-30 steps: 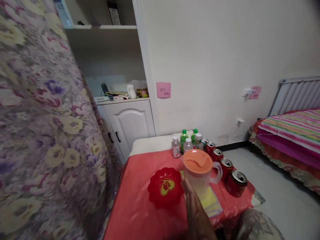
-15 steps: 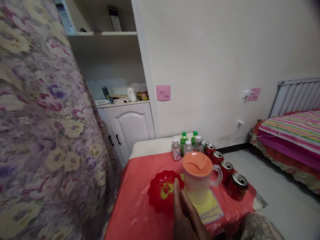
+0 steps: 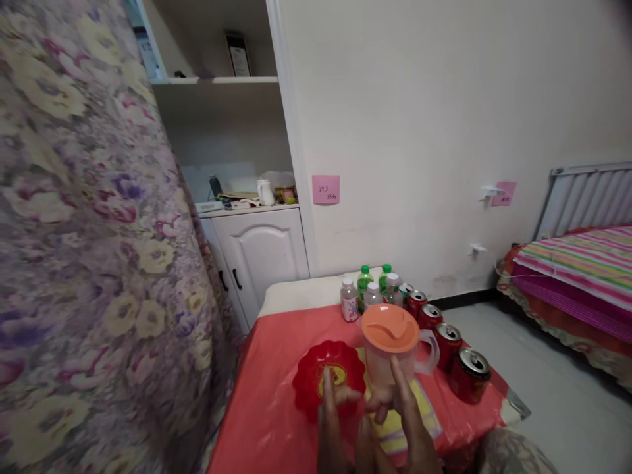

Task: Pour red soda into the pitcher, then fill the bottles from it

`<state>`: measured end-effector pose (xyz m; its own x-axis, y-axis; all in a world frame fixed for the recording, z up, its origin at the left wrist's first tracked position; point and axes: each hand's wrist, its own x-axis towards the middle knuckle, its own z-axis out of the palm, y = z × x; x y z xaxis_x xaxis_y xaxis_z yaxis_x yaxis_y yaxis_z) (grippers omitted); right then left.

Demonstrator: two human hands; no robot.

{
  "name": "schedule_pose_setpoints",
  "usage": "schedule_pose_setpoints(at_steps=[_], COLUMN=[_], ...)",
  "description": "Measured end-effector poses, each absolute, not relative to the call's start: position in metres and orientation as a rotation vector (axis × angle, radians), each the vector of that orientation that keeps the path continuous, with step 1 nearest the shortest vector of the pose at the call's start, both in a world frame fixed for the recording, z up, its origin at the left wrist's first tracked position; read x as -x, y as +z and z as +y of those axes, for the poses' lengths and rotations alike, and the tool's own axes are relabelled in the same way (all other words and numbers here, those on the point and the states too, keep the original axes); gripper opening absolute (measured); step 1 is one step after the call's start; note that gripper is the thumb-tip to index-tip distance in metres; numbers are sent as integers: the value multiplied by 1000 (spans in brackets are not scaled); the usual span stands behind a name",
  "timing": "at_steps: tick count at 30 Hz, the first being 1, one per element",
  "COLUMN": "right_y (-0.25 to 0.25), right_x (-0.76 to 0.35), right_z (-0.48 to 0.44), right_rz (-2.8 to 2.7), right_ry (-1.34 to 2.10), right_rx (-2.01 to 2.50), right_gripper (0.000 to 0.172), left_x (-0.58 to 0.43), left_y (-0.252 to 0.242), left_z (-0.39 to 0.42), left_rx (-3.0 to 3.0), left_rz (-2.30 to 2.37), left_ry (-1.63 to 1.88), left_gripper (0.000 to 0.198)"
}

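My left hand (image 3: 333,431) is raised in front of the red scalloped plate (image 3: 309,375), its index finger up and its thumb pointing right. Beside it, my right hand (image 3: 412,424) is in front of the pitcher (image 3: 390,329), a clear one with an orange lid. The thumbs come close to each other, and I see nothing held in either hand. The lower fingers partly overlap at the bottom of the view. A yellow cloth (image 3: 427,411) lies under the pitcher, and the plate has a gold emblem partly hidden by my left hand.
Several red drink cans (image 3: 470,375) line the table's right side. Behind the pitcher stand bottles (image 3: 349,299) with white or green caps. A red tablecloth (image 3: 276,375) covers the table. At left hangs a floral curtain (image 3: 99,263); a bed (image 3: 582,270) is at right.
My hands were held palm to palm and have now parted, with index fingers and thumbs spread. The plate, pitcher and cans stay in place; the view has tilted slightly.
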<state>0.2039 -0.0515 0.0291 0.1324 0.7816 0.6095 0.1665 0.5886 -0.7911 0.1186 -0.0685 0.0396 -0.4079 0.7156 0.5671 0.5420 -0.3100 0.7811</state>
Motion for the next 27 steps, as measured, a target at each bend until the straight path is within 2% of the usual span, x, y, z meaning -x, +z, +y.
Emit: schedule_pose_setpoints(at_steps=[6, 10, 18, 27], right_y=[48, 57, 75, 85], right_x=[-208, -213, -227, -233], right_z=[-51, -49, -44, -43], right_rz=[-1414, -1458, -1609, -1629], right_ry=[556, 522, 457, 418], right_rx=[904, 919, 852, 875], right_gripper=[82, 80, 86, 89], left_x=[-100, -94, -96, -80], left_y=[37, 44, 69, 81], left_z=[-63, -63, -66, -68], left_rx=[-1755, -1816, -1924, -2052], left_rz=[1749, 1786, 1849, 1880], left_ry=[1869, 1838, 1792, 1641], left_gripper=[63, 74, 74, 86])
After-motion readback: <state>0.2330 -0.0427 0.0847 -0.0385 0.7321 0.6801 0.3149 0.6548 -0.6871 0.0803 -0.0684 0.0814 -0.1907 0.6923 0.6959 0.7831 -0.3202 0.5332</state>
